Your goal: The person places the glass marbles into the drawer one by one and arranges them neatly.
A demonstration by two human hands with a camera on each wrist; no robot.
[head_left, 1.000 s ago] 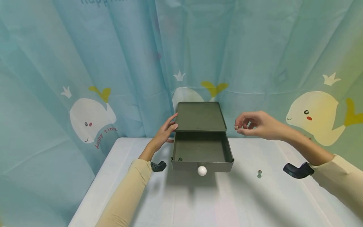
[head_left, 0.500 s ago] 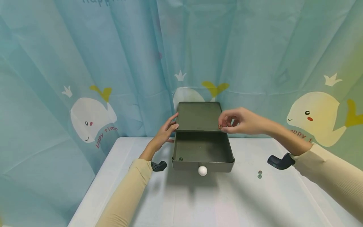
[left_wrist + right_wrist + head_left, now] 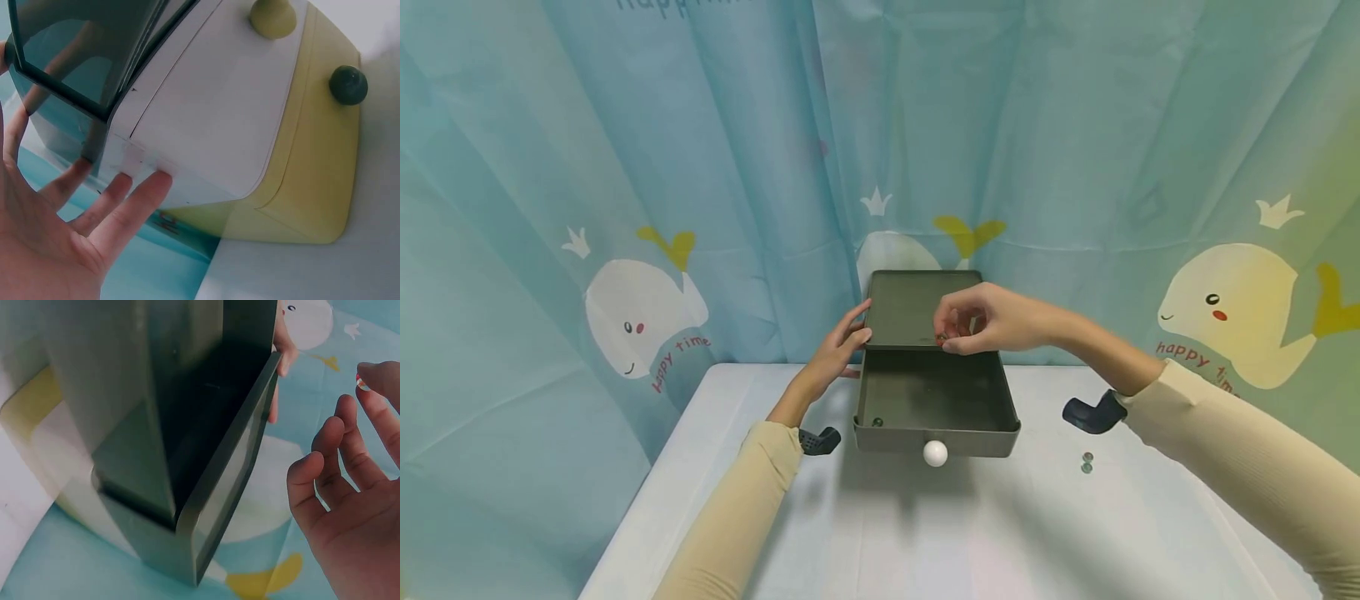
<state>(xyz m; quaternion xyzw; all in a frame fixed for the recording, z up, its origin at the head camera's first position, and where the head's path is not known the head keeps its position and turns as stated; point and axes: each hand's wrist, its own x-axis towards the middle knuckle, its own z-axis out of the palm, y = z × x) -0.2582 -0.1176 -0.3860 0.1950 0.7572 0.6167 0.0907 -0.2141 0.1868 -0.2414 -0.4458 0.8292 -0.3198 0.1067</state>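
A small drawer cabinet has a dark green top [image 3: 917, 308], and its green top drawer [image 3: 925, 400] is pulled out. Inside the drawer's front left corner lies a green marble [image 3: 877, 422]. My left hand [image 3: 831, 354] touches the cabinet's left side with extended fingers, as the left wrist view shows on the white tier [image 3: 206, 106]. My right hand [image 3: 981, 321] is over the front edge of the top, behind the drawer opening. Between its thumb and index finger it pinches a small red and white marble [image 3: 362, 382].
Two greenish marbles [image 3: 1087, 462] lie on the white table [image 3: 1000, 533], right of the cabinet. A white knob [image 3: 935, 453] sticks out from the drawer front. Below is a yellow tier [image 3: 312, 156] with a green knob [image 3: 348, 85]. A blue curtain [image 3: 760, 167] hangs behind.
My right hand has moved left with the marble, from right of the cabinet to over its top's front edge. The left hand has stayed in place.
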